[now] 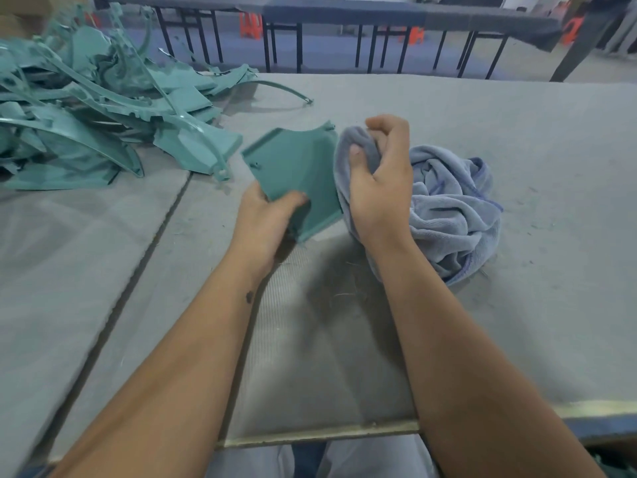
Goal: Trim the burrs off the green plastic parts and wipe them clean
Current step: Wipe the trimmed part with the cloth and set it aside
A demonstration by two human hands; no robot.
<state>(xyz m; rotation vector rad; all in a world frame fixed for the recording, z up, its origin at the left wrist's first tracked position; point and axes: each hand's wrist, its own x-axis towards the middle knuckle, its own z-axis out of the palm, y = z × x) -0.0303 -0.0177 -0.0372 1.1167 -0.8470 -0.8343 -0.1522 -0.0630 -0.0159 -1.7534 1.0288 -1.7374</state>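
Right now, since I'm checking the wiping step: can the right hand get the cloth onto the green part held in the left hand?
Probably yes. The right hand grips the cloth right beside the green part, which the left hand holds up by its near corner; nothing lies between them.

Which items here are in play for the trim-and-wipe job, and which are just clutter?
In play: flat green plastic panel in left hand; grey-blue microfibre cloth gripped by right hand; heap of green plastic parts.
Clutter: orange plastic stools; dark-legged tables behind.

Even, soft overhead light, faint shadows under arms; wide-angle bending at edges, bg slightly blurry.
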